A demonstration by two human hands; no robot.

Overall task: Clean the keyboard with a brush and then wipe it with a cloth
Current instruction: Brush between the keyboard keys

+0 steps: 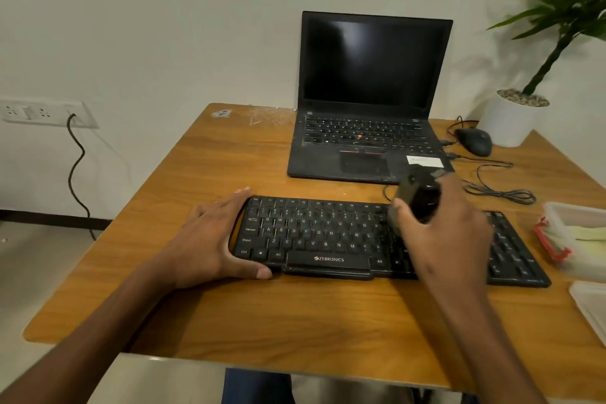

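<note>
Left hand (210, 239) at 9 o'clock braces the keyboard (314, 236) at centre of the surface (295, 321), fingers straight; right hand (449, 226) at 3 o'clock, fingers clamped on the brush (414, 197); best swept lightly along key rows, keyboard held still.

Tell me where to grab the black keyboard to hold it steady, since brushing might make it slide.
Take the keyboard at its bare left end, coming in from the left. It lies flat and long, so a hand can span that short edge, thumb on the near edge, fingers at the far corner, as the left hand does, while the right hand holds the brush over the middle keys.
</note>
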